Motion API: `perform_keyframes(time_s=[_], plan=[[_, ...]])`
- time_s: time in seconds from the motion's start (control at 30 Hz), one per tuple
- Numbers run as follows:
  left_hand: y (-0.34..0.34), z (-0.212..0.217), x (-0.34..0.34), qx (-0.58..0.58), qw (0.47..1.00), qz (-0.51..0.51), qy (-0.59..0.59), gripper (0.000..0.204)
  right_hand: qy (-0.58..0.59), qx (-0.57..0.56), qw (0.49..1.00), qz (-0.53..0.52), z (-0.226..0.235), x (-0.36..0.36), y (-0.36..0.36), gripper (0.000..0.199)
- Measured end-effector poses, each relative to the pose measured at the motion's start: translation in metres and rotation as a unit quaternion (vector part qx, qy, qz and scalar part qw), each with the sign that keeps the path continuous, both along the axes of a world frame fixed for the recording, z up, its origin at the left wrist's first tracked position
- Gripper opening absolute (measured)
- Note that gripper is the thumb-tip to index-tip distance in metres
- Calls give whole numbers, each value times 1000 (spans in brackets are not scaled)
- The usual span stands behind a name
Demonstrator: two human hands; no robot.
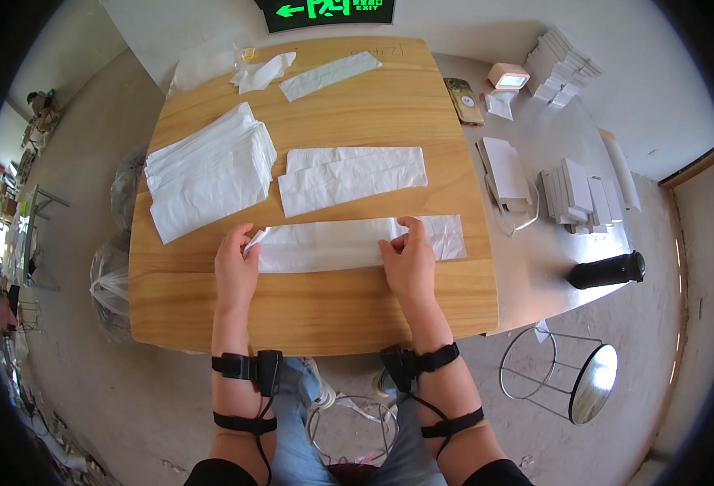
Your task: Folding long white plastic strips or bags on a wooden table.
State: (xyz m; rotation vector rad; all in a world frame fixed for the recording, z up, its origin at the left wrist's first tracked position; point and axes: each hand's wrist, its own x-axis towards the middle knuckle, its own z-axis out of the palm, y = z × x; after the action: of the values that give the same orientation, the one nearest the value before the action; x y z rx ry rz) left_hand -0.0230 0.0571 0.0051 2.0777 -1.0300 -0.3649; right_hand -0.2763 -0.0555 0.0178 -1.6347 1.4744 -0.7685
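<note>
A long folded white plastic bag (324,247) lies near the front of the wooden table (332,312). My left hand (236,263) pinches its left end between thumb and fingers. Farther along, my right hand (409,257) grips it with curled fingers, and the bag's flat right end reaches beyond that hand. Just behind are a couple of overlapping folded white bags (353,178). A thick, fanned stack of similar folded bags (211,170) rests at the left. Another folded bag (331,75) lies near the far edge, beside a crumpled white piece (263,73).
At right, a metal table (571,162) bears a phone (464,101), a small pink lamp (508,77), stacks of white boxes (575,193) and a black bottle (608,270). A round stool (593,384) stands below. Clear plastic sacks (112,279) sit left of the wooden table.
</note>
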Motion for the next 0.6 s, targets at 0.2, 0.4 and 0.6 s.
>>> perform_keyframes(time_s=[0.2,0.4,0.6], plan=[[-4,6,-13,8,981,7,-196,33,3,-7,1000,-4,1,5,2,37],[-36,13,-93,-144,952,-235,-131,32,-31,-11,999,-15,-1,7,1,33],[-47,4,-110,-141,952,-254,-95,30,-51,-22,998,-17,-2,10,2,33]])
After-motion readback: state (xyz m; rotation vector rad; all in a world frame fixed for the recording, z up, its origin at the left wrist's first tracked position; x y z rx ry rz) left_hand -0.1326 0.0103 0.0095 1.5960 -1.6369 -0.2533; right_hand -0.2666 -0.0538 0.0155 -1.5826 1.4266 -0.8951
